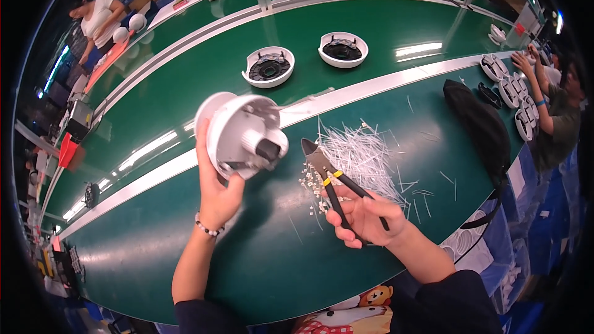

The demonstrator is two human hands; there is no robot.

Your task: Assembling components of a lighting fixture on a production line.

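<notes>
My left hand (218,195) grips a white round plastic housing (238,130), tilted so that its hollow inside with a dark block faces right. It is held up over the green bench and slightly blurred. In my right hand (365,216) are diagonal cutting pliers (325,167) with black handles and yellow bands, the jaws pointing up and left, apart from the housing. Just behind the pliers lies a heap of thin white cable tie strips (362,158). Small cut-off white pieces (311,185) are scattered left of that heap, partly hidden by the pliers.
Two white round housings with black insides (270,68) (343,49) sit on the green belt beyond a white rail. A black bag (476,124) lies at the right. Past it, a co-worker's arms (538,83) are near several white parts (510,89). Another person stands far left.
</notes>
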